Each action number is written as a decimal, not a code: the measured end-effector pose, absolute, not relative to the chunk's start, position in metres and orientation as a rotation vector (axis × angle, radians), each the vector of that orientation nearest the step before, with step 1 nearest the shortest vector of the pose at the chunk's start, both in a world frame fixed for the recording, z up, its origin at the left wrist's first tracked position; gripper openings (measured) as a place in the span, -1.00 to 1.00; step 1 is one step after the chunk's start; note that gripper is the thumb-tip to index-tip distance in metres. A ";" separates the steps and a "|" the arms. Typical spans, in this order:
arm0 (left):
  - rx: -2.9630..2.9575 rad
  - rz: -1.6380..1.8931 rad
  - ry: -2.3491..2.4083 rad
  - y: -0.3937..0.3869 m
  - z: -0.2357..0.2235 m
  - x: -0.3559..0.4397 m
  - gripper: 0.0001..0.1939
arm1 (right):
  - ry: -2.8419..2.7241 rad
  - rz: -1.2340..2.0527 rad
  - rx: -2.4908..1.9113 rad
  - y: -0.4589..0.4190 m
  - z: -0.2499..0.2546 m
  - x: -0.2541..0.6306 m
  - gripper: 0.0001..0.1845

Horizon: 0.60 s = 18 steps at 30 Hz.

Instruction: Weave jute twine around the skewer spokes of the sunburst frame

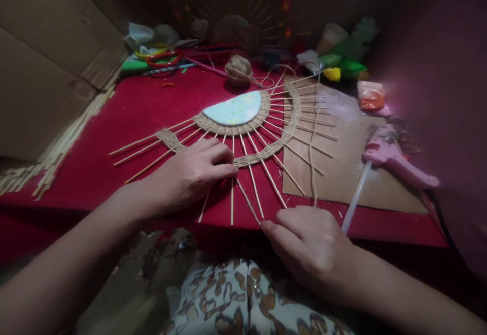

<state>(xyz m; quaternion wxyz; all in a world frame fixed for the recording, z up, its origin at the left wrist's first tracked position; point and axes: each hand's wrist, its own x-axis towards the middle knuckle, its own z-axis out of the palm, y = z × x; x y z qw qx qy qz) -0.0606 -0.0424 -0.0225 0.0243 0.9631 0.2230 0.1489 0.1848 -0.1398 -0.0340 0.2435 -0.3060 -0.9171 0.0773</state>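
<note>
A fan-shaped piece of thin wooden sticks (277, 170) lies on the red table, with a half-round pale blue centre (234, 109) edged in woven twine. Farther out, a second woven twine band (291, 127) curves across the sticks. My left hand (194, 173) is closed over this outer band and the sticks at the lower left, hiding part of them. From beside its fingertips a strand of twine (248, 200) runs taut to my right hand (308, 249), which pinches it near the table's front edge.
A twine ball (238, 70) sits behind the fan, its line trailing right over a cardboard sheet (353, 173). A pink glue gun (391, 152) lies at right. Loose sticks (53, 168) are piled at left; scissors (163, 60) and coloured packets (350, 67) lie at the back.
</note>
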 end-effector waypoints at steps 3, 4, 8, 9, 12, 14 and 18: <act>2.981 0.444 0.708 -0.043 -0.023 -0.061 -0.73 | -2.524 0.115 -0.826 -0.140 -0.034 0.187 -0.77; 2.974 0.441 0.720 -0.043 -0.023 -0.061 -0.74 | -2.531 0.088 -0.817 -0.139 -0.033 0.189 -0.76; 2.972 0.440 0.729 -0.043 -0.023 -0.060 -0.72 | -2.570 -0.044 -0.813 -0.134 -0.032 0.197 -0.75; 2.981 0.433 0.724 -0.044 -0.022 -0.059 -0.72 | -2.574 -0.069 -0.826 -0.133 -0.032 0.199 -0.76; 2.997 0.405 0.730 -0.044 -0.020 -0.058 -0.70 | -2.579 -0.117 -0.838 -0.132 -0.031 0.201 -0.76; 2.995 0.382 0.744 -0.045 -0.019 -0.058 -0.69 | -2.593 -0.127 -0.820 -0.131 -0.029 0.202 -0.74; 2.983 0.363 0.770 -0.044 -0.020 -0.059 -0.66 | -2.624 -0.142 -0.789 -0.132 -0.026 0.202 -0.68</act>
